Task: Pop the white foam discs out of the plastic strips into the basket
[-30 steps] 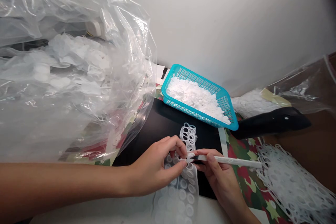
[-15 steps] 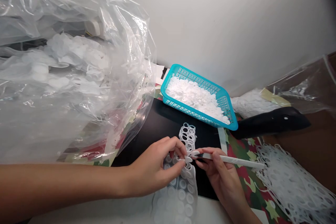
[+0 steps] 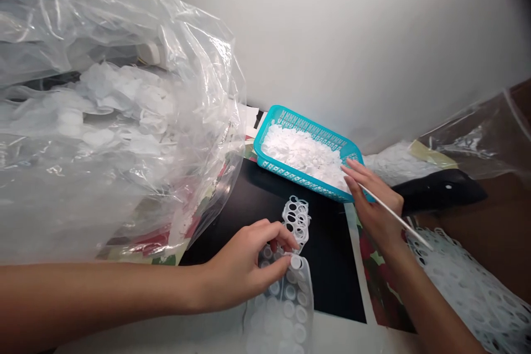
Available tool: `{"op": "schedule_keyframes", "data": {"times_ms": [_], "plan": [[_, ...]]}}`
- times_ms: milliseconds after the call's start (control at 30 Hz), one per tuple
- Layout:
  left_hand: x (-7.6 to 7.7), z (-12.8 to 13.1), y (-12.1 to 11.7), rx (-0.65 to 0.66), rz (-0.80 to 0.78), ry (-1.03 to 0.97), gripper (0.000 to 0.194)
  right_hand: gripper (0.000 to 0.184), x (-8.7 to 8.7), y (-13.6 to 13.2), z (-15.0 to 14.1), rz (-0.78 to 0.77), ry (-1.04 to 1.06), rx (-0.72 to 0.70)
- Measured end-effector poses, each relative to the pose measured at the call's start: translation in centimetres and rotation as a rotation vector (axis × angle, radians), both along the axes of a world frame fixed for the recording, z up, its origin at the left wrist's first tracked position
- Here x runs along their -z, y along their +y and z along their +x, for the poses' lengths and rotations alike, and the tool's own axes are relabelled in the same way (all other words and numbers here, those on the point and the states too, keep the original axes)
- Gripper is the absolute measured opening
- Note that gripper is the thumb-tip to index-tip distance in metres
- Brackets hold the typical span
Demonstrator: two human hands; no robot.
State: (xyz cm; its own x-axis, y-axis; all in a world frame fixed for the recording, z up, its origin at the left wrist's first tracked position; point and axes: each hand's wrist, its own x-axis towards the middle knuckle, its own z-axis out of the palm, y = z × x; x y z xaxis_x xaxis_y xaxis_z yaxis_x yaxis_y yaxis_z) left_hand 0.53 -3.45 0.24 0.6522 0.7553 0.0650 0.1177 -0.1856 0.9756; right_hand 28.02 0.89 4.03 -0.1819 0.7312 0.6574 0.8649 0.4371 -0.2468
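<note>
- Head view: left hand (image 3: pixel 253 260), nearly closed, pinches the dotted sheet (image 3: pixel 289 310) beneath it.
- Right hand (image 3: pixel 377 202), curled, grips a white stick (image 3: pixel 415 233); blue basket (image 3: pixel 301 177) just beside it.

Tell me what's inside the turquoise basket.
The turquoise basket holds a heap of small white pieces. The heap covers most of the bottom, so anything underneath can't be seen. The right hand also blocks part of the right end.

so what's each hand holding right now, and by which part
Right hand: a thin white tool, near its front end. Left hand: seemingly the disc sheet, where open holes meet discs.
</note>
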Motion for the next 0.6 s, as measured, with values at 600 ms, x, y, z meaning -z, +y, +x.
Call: {"op": "schedule_keyframes", "data": {"times_ms": [600], "plan": [[-0.2,0.2,0.0,0.031,-0.328,-0.152,0.018,0.024,3.3,-9.8,-6.0,-0.672,0.801,-0.442]]}}
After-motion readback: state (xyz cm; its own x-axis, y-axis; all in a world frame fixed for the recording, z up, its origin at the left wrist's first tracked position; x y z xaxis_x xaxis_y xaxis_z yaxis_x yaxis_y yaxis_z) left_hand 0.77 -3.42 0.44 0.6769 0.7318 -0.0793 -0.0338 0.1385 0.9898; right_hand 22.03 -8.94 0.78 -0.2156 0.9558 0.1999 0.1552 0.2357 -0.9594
